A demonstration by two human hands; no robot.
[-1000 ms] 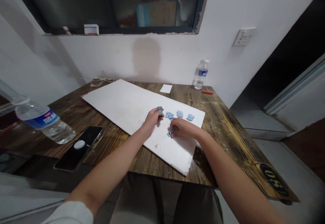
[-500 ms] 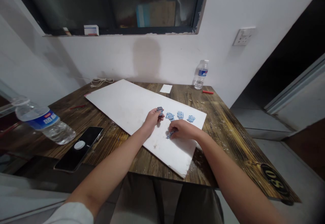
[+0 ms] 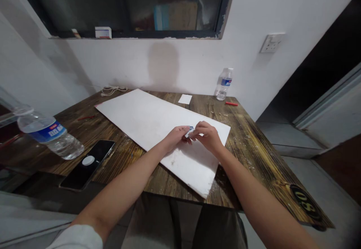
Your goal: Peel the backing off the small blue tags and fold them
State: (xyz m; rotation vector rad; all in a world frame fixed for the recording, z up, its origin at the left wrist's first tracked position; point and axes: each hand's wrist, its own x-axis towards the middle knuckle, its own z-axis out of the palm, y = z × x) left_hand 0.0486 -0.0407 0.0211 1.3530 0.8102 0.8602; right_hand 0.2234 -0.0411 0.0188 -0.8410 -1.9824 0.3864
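Note:
My left hand (image 3: pixel 177 137) is closed around small blue-and-white rectangular pieces (image 3: pixel 191 129), held just above the white board (image 3: pixel 158 117). Thumb and fingers of my right hand (image 3: pixel 208 135) pinch at the same pieces from the right, so the two hands nearly meet. How many pieces there are, and which hand grips which, is too small to make out. Behind my right hand the small piles on the board are almost wholly hidden; only a speck of blue shows past its knuckles.
On the wooden table (image 3: pixel 254 166) a phone (image 3: pixel 97 160) with a white round disc (image 3: pixel 88 161) lies left, beside a tilted water bottle (image 3: pixel 53 134). Another bottle (image 3: pixel 225 84), a red stick-like object (image 3: pixel 231 104), a white paper (image 3: pixel 185 99) and a cable (image 3: pixel 113 90) are at the back.
My right hand has lifted from the board and moved up to my left hand. My left hand has shifted slightly right and down. The piece lying under my right hand is gone from the board.

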